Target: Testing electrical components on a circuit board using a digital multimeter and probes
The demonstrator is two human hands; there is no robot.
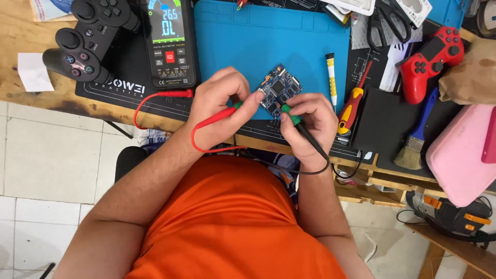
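The person wears an orange short-sleeved shirt [235, 222], forearms bare.

1. The mat [248, 36] lies on the surface [20, 88], directly ahead of the person.
2. The circuit board [279, 89] rests at the mat's near edge, between the left hand [219, 106] and the right hand [307, 124].
3. Each hand holds a probe at the board: 1 probe [217, 120] at its left side, the other probe [302, 128] at its near right corner.
4. The multimeter [169, 41] lies just left of the mat; a gamepad [88, 36] lies left of the multimeter.
5. A small screwdriver [331, 77] lies on the mat's right edge, a larger screwdriver [354, 101] just right of it.
6. Farther right lie scissors [387, 23], a 2nd gamepad [431, 59] and a brush [417, 134].
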